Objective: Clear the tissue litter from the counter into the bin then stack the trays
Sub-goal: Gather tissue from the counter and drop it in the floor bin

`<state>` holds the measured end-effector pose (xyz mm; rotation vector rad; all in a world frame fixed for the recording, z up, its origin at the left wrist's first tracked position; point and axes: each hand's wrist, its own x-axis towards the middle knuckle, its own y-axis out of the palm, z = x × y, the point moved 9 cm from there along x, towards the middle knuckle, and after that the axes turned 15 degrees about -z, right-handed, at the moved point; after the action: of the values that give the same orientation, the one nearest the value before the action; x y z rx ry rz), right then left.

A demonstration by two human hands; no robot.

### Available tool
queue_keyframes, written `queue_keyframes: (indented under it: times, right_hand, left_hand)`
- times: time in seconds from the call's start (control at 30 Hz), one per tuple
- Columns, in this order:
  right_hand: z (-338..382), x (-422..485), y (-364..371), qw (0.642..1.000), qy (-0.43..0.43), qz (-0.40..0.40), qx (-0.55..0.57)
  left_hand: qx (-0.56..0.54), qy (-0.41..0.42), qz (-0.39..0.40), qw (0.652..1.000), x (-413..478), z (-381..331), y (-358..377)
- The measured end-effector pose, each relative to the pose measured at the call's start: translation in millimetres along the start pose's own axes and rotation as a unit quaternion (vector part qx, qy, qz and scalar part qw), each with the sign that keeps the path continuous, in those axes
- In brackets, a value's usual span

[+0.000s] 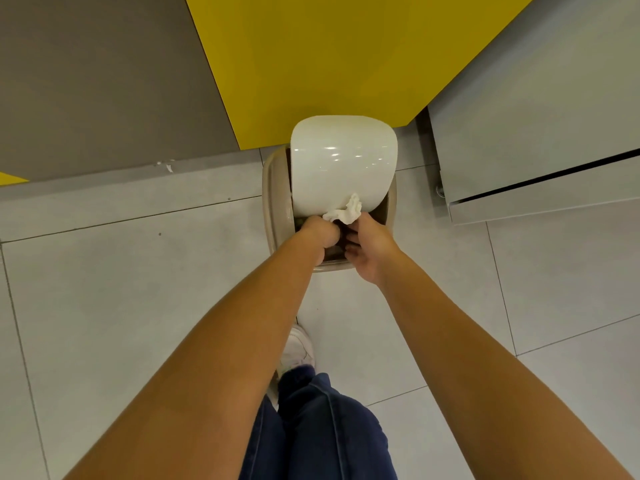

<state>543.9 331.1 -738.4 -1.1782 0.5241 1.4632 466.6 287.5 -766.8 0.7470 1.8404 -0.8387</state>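
Note:
A beige pedal bin [273, 202] stands on the floor against the yellow panel, its white lid [343, 157] raised. Both my hands are over the bin's open mouth. My left hand [320, 235] is curled into a fist and grips a crumpled white tissue [344, 211], which sticks out above its knuckles in front of the lid's lower edge. My right hand [369, 245] is right beside it, fingers loosely bent toward the left hand, its upper edge touching the tissue. The bin's inside is dark and mostly hidden by my hands.
A yellow panel [329, 57] and a brown wall [97, 81] rise behind the bin. A grey cabinet [540, 126] stands at the right. Pale floor tiles [138, 271] surround the bin. My white shoe [299, 348] and blue trouser leg are just below it.

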Motion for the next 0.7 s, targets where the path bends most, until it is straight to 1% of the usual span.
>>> queue_keyframes:
  times: [0.07,0.23,0.37,0.43,0.5,0.6,0.7]
  right_hand:
    - [2,-8,0,1.0,-0.003,0.007,-0.001]
    - [12,-28,-7,0.999,-0.031,-0.008,-0.011]
    - [19,-61,-21,0.997,-0.042,-0.035,-0.048]
    - [26,-84,-27,0.994,-0.053,-0.046,-0.079]
    - [38,-117,-33,0.991,-0.076,-0.044,-0.103]
    - [52,-151,-38,0.979,-0.14,-0.049,-0.142]
    - [75,-202,-45,0.959,-0.216,-0.052,-0.177]
  left_hand:
    - [0.011,0.007,0.007,1.0,-12,-3,-4]
    - [0.014,0.0,0.034,0.999,-47,-8,-17]
    - [0.013,0.011,0.001,1.0,-73,-12,-38]
    - [0.027,0.043,-0.032,0.998,-91,-20,-52]
    - [0.05,0.098,-0.061,0.992,-122,-31,-73]
    - [0.083,0.188,-0.077,0.976,-164,-47,-91]
    - [0.087,0.229,-0.096,0.965,-211,-57,-119]
